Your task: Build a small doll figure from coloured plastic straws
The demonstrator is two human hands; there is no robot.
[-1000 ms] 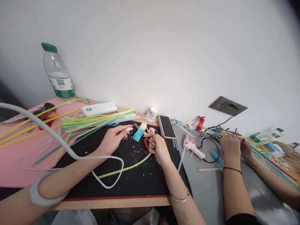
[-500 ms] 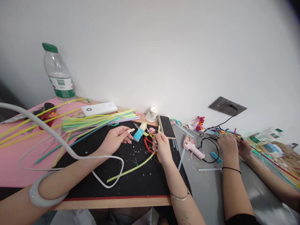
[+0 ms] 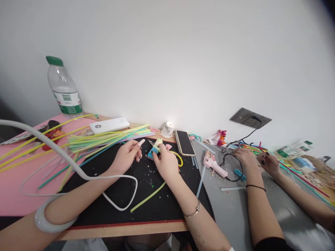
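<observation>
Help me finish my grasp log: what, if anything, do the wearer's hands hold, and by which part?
The right hand touches the small figure at its blue part; a firm hold cannot be told. The left hand holds nothing visible.

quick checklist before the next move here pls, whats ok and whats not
1. Right hand at the blue-and-pale-green figure: ok
2. Left hand free of any small piece: cannot tell
3. White cable out of the left forearm's way: not ok, it crosses it in this view
4. Glue gun apart from both hands: ok
5. Glue gun cool: cannot tell
6. Black mat free of scraps: not ok
</observation>
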